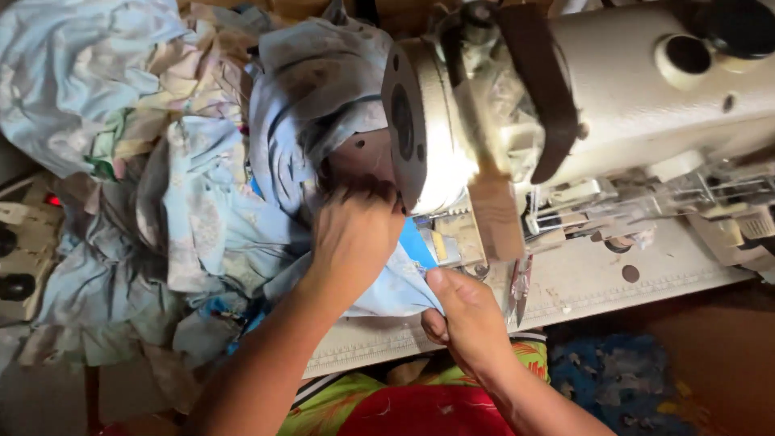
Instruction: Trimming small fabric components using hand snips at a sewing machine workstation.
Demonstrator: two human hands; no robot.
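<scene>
Far left edge: grey box with black knobs, half under cloth. Upper left to centre: heap of pale blue and floral fabric. Centre: your left hand is curled, fingers pressing down into the blue cloth just beside the machine's head end. Lower centre: your right hand pinches that cloth's edge, thumb on top. Scissors lie just right of it on the bed. Upper right: cream sewing machine, brown strap over it.
</scene>
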